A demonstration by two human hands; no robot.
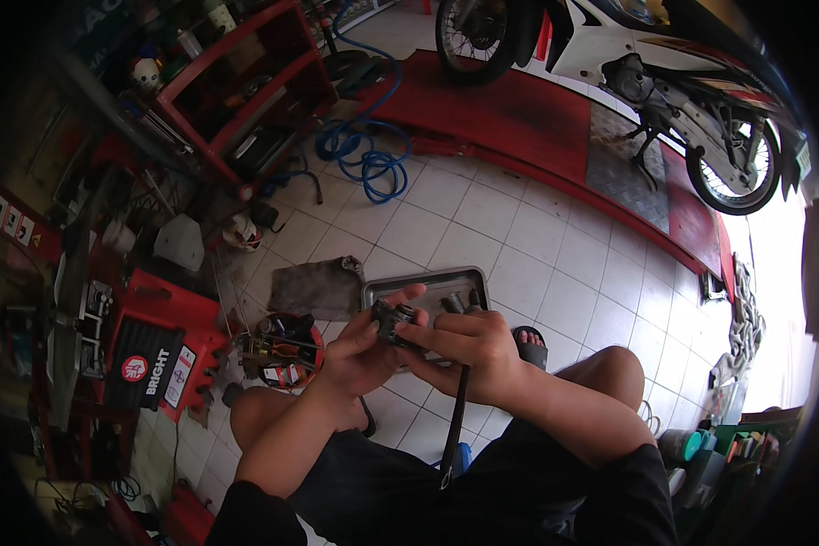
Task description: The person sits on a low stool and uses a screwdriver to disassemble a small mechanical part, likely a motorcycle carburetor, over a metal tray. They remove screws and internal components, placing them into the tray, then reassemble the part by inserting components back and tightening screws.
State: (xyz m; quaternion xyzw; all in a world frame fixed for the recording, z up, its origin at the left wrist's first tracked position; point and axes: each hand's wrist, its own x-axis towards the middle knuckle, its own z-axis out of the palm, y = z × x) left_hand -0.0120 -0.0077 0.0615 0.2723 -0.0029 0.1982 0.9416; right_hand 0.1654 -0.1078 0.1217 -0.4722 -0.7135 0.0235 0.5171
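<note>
My left hand is closed round a small dark metal part with a rounded, ring-like top. My right hand is closed too, its extended fingers touching the same part from the right. A long, slim black handle with a hole at its end runs down out of my right hand; its working end is hidden by the fingers. Below and beyond my hands, a grey metal tray lies on the floor. Inside it rests a dark cylindrical metal piece, partly covered by my right hand.
A grey rag lies left of the tray. Closer in stands a red basket of tools. Blue hose coils on the tiles near a red tool cart. A motorcycle stands on a red lift platform.
</note>
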